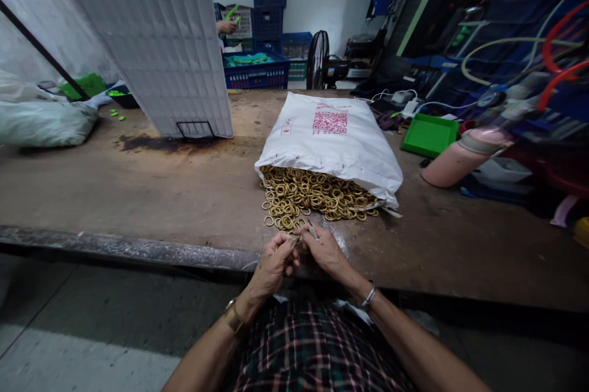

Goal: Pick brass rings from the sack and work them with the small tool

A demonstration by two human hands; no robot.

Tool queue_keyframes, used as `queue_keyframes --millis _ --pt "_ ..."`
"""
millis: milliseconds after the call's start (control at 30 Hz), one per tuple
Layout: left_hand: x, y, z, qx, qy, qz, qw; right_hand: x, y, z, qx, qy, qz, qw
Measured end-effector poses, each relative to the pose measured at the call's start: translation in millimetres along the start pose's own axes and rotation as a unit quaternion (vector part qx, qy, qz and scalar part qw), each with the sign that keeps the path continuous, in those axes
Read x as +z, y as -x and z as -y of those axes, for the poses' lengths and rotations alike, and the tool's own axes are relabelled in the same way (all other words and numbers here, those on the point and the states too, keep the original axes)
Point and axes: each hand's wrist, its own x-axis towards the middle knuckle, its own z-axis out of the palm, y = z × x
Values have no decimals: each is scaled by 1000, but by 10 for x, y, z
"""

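At the table's front edge my two hands meet, fingers closed and fingertips nearly touching. My left hand [275, 263] pinches a gold-coloured ring [297, 238], mostly covered by the fingers. Held in my right hand [326, 252] is a small, slim tool [313, 231] with a pale body and dark tip; its exact kind is hard to make out. Just beyond my hands, a heap of gold-coloured rings [317, 192] spills from the mouth of a white sack [363, 134] printed with a red square code. Several loose rings lie at the heap's near side.
A tall white ribbed panel [184, 61] stands on the table [138, 196] to the left. Right of the sack are a green tray [430, 135] and a pink bottle [455, 162]. Behind are a black fan [318, 61], blue crates [257, 76] and another person's hand [226, 27].
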Motion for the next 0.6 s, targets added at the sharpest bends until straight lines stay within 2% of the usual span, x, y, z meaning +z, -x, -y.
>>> queue_keyframes --millis 67,200,333,600 --pt "-4 2 -6 10 -1 -5 1000 -8 25 -45 -37 71 -3 997" --pt "-2 -1 -10 23 -21 -16 999 2 98 -96 -104 196 44 974" --pt "-19 -19 26 28 -46 -22 998 19 128 -69 -103 267 50 957" --pt "-46 -31 59 26 -81 -23 996 8 131 -35 -89 321 56 941"
